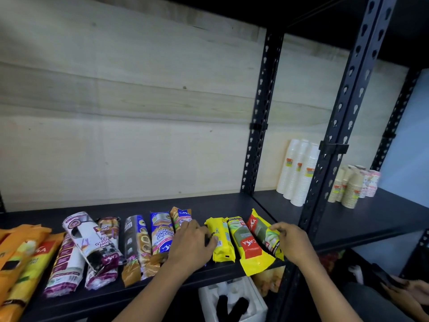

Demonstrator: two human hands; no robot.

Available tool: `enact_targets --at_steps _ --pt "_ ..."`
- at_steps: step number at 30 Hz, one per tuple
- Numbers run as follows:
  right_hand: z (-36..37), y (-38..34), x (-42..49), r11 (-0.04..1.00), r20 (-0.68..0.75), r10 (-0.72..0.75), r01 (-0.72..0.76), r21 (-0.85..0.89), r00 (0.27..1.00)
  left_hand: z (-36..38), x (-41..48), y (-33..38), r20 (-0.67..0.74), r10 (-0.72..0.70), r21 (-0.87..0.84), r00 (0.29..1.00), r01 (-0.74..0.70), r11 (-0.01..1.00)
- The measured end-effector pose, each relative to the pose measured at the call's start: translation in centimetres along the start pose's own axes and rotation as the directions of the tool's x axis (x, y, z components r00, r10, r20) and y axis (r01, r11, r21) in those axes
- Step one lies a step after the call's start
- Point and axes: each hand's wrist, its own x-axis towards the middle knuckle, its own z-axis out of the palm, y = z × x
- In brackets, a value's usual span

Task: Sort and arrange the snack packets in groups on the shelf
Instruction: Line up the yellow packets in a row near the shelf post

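- On the dark shelf (209,202), snack packets lie side by side along the front edge: orange packets (18,252) at far left, purple-and-white packets (69,263) next, a blue packet (161,231) near the middle.
- My left grip (192,242), just right of the blue packet, has its fingers curled at the left edge of the small yellow packet (222,248) and holds it.
- My right grip (293,244) curls round the right edge of the red-and-green packet (261,231), pinching it.
- That packet leans on the yellow-and-green packet (249,252), which overhangs the shelf front.
- White cup stacks (299,173) stand well apart in the next bay, right.
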Motion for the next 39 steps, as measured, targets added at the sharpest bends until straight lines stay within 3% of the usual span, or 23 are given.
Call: enact_targets --at_steps 3,6,9,14,17,20,23,26,28,32,39 --pt "-0.4 -0.7 0.2 0.983 0.058 0.035 -0.024 -0.181 0.998 -0.1 0.1 -0.1 0.011 -0.004 -0.008 1.0 0.004 1.0" --pt "-0.1 -0.9 -0.5 0.985 0.119 0.044 -0.024 -0.169 0.992 -0.2 0.0 -0.2 0.017 -0.003 -0.015 1.0 0.004 1.0" --pt "0.8 -0.2 -0.6 0.973 0.064 -0.008 0.022 -0.228 0.998 -0.1 -0.1 -0.3 0.039 -0.005 -0.004 0.999 0.005 1.0" --pt "1.7 -0.4 -0.7 0.983 -0.016 -0.011 0.008 -0.182 1.0 -0.6 -0.1 -0.1 0.098 0.04 -0.01 0.994 -0.04 0.999" --pt "1.8 -0.2 -1.1 0.973 -0.103 -0.116 0.092 -0.212 0.988 -0.6 -0.1 0.1 0.122 0.072 -0.019 0.99 -0.07 0.997" --pt "1.0 -0.6 -1.0 0.916 -0.176 -0.342 0.286 -0.28 0.923 -0.4 -0.2 -0.1 0.113 0.078 -0.04 0.991 -0.074 0.996" --pt "-0.3 -2.1 -0.4 0.814 -0.023 -0.521 0.488 -0.316 0.853 -0.2 -0.3 -0.4 0.106 0.086 -0.026 0.991 -0.083 0.996" --pt "-0.9 -2.8 0.5 0.768 0.27 -0.517 0.579 -0.274 0.813 -0.2 -0.3 -0.3 0.098 0.143 -0.047 0.985 -0.139 0.989" --pt "-0.9 -3.0 0.9 0.754 0.372 -0.493 0.6 -0.269 0.786 -0.3 -0.2 -0.1 0.125 0.19 -0.055 0.974 -0.185 0.981" --pt "0.0 -3.5 1.2 0.667 0.45 -0.533 0.683 -0.297 0.716 -0.5 -0.2 0.2 0.204 0.235 -0.024 0.95 -0.235 0.972" --pt "-0.2 -3.1 1.3 0.388 0.571 -0.608 0.834 -0.392 0.551 -0.2 0.0 -0.2 0.217 0.253 -0.02 0.943 -0.255 0.967"
